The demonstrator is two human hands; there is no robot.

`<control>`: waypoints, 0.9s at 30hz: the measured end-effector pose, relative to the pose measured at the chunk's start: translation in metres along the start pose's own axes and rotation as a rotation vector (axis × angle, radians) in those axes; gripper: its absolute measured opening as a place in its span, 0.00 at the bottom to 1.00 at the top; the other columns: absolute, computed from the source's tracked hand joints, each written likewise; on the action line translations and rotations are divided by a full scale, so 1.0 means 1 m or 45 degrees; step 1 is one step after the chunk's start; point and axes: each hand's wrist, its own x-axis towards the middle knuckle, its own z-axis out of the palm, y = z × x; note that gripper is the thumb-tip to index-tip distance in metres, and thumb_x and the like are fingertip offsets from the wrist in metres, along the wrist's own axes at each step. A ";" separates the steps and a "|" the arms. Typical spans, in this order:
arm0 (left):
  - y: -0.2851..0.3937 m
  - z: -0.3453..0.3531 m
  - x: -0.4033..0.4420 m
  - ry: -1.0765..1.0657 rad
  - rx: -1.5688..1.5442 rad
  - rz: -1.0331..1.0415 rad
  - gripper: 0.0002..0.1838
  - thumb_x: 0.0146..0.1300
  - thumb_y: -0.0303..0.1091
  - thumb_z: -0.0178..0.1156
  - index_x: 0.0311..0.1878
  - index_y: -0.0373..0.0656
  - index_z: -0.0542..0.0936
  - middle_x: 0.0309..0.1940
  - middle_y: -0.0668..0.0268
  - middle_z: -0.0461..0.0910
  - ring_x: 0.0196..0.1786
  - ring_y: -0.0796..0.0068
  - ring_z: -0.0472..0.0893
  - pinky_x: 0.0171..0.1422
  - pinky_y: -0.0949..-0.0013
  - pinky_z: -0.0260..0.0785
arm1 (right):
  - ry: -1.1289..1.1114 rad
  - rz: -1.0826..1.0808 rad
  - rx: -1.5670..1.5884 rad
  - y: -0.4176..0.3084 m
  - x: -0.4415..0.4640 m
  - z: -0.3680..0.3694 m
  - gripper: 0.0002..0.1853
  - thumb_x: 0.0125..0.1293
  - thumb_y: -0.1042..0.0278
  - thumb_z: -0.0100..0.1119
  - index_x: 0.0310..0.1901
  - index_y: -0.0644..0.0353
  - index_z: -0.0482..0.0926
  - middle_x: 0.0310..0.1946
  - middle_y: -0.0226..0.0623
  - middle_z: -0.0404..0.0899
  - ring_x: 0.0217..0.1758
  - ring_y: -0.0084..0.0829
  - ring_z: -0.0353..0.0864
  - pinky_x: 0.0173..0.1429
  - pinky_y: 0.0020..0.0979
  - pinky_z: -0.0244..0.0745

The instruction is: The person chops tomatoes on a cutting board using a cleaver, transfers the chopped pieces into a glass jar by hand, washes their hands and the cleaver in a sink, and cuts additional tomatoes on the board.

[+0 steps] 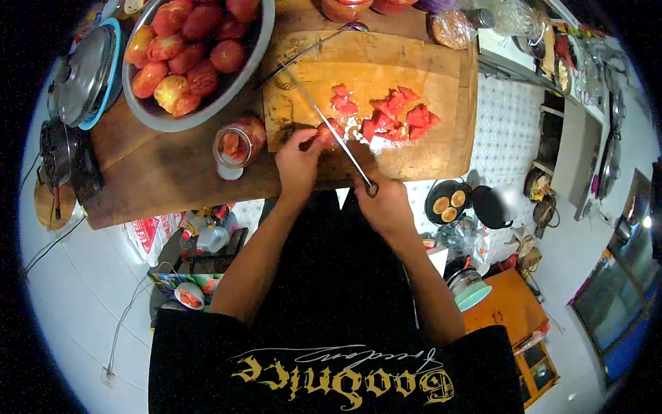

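Observation:
A wooden cutting board [441,83] lies on the brown table. My right hand [381,200] is closed round the handle of a long knife [324,119], whose blade points away to the upper left. The fingers of my left hand [298,160] hold a red tomato piece [330,131] against the board, right beside the blade. Cut tomato chunks [396,117] lie in a wet heap on the board, with a smaller group [343,100] just beyond the held piece.
A grey bowl [269,48] of whole tomatoes stands at the upper left. An open glass jar [234,146] with tomato pieces is left of the board. A thin metal utensil [314,48] crosses the board's far left corner. Wrapped food [452,29] sits by its far right corner.

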 end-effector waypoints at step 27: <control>0.092 0.022 0.030 -0.568 1.408 0.443 0.50 0.48 0.46 0.71 0.72 0.51 0.54 0.65 0.51 0.59 0.59 0.48 0.72 0.56 0.57 0.73 | -0.113 0.601 0.895 0.095 -0.028 -0.083 0.17 0.66 0.57 0.60 0.42 0.66 0.80 0.18 0.26 0.72 0.20 0.18 0.67 0.25 0.26 0.64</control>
